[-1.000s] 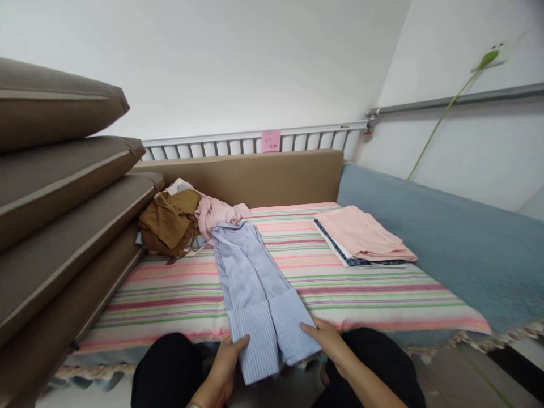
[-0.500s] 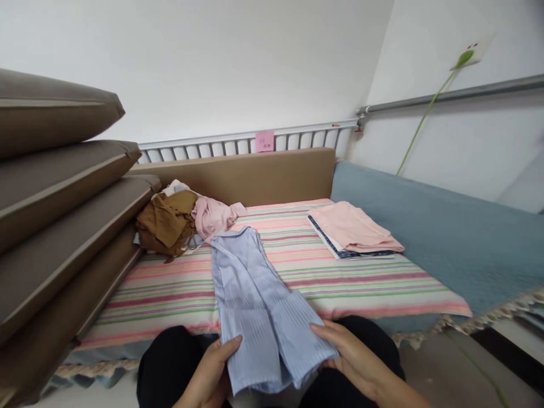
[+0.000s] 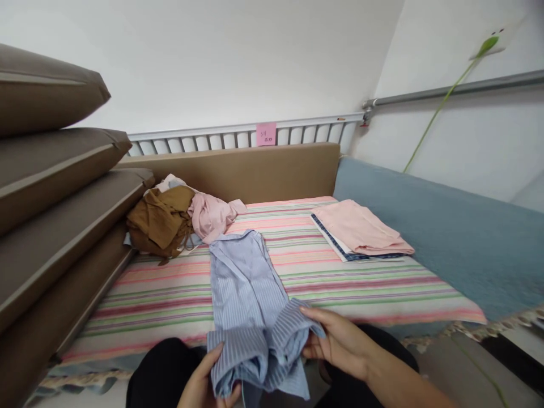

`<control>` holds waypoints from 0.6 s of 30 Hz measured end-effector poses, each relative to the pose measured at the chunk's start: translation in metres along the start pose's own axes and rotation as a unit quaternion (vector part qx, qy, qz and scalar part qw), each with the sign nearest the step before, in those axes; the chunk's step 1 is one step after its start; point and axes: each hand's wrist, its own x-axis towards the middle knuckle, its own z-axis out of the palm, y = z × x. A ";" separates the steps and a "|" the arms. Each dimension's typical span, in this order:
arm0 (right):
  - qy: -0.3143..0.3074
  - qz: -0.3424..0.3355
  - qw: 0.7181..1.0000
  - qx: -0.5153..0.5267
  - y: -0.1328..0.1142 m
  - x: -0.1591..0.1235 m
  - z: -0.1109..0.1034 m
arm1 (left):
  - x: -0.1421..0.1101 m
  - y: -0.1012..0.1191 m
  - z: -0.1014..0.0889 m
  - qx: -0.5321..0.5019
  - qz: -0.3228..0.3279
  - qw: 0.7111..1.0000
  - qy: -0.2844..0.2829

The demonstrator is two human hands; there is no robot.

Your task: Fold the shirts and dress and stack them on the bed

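Observation:
A light blue striped shirt (image 3: 242,283) lies lengthwise on the bed, its far end near the pile of clothes and its near end lifted over the bed's front edge. That near end is bent up into two rounded folds, and a loose flap hangs below them. My left hand (image 3: 204,377) grips the left fold, thumb on top and fingers beneath. My right hand (image 3: 335,340) holds the right fold, its thumb on top and the fingers curled under, partly hidden by the cloth.
A folded stack with a pink garment (image 3: 361,226) on top lies at the right. At the left are a crumpled brown garment (image 3: 159,218), a crumpled pink garment (image 3: 212,215) and stacked brown cushions (image 3: 63,209). A striped sheet (image 3: 340,289) covers the bed; a blue-grey bolster (image 3: 446,221) borders its right.
The shirt's near end has gone from hanging almost flat to being folded upward in both hands. The view has shifted slightly.

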 end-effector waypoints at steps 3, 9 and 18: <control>0.010 0.019 0.999 0.028 -0.025 0.043 0.006 | 0.023 0.022 0.015 -0.060 0.058 0.997 0.005; 0.113 -0.012 0.990 0.080 -0.057 0.150 0.012 | 0.112 0.069 0.033 -0.146 0.119 0.982 0.004; 0.174 -0.381 0.768 -0.485 -0.017 0.174 0.007 | 0.134 0.080 0.003 0.182 0.414 0.891 0.038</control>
